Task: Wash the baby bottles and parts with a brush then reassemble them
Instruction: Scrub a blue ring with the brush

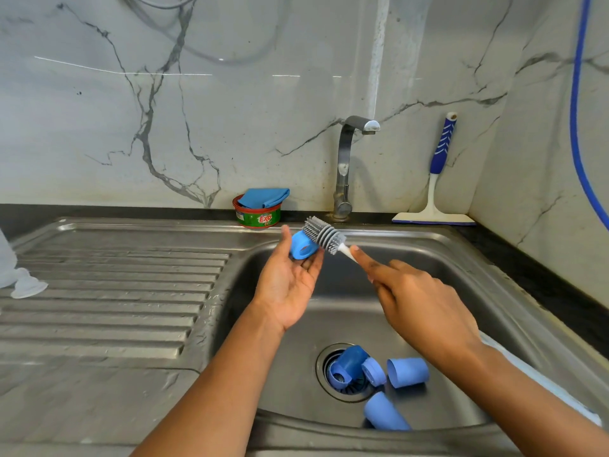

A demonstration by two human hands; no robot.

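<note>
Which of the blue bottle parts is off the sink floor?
The blue ring in the left hand, brush against it; the other four lie by the drain.

Bright, even light, wall (230, 94) glare streaks, sharp focus, wide-angle edge bending.

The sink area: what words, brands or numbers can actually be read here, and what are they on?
"EXO": on the label of the round green and red tub on the counter behind the sink.
Smaller print on that tub's label: too small to read.
Squeegee handle: white stripes only, no letters.
Blue bottle part in hand, brush, tap: no writing visible.
</note>
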